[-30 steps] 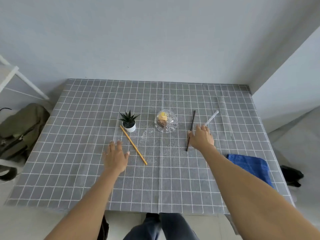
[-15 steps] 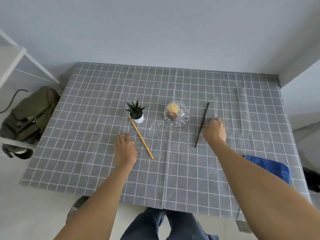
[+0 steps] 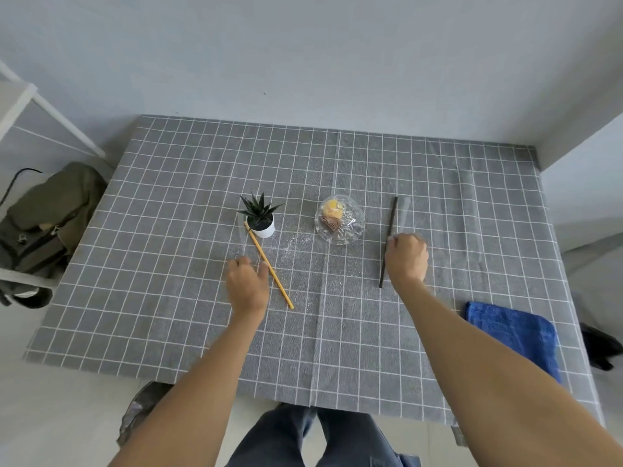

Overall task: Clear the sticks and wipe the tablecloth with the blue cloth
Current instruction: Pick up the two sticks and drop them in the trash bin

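A small potted plant [image 3: 259,215] stands near a glass bowl [image 3: 339,220]; an olive backpack [image 3: 43,217] lies left.

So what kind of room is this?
Probably a plain room at home: a table under a grey checked tablecloth against a bare wall, with a little potted plant and a glass dish on it.

No readable text, label, brand, number or sign is showing anywhere. The tablecloth [image 3: 168,264] is carrying only a plain white grid, the plant pot [image 3: 263,228] is showing bare white, and the blue cloth [image 3: 515,335] and backpack [image 3: 43,217] are showing no legible markings.
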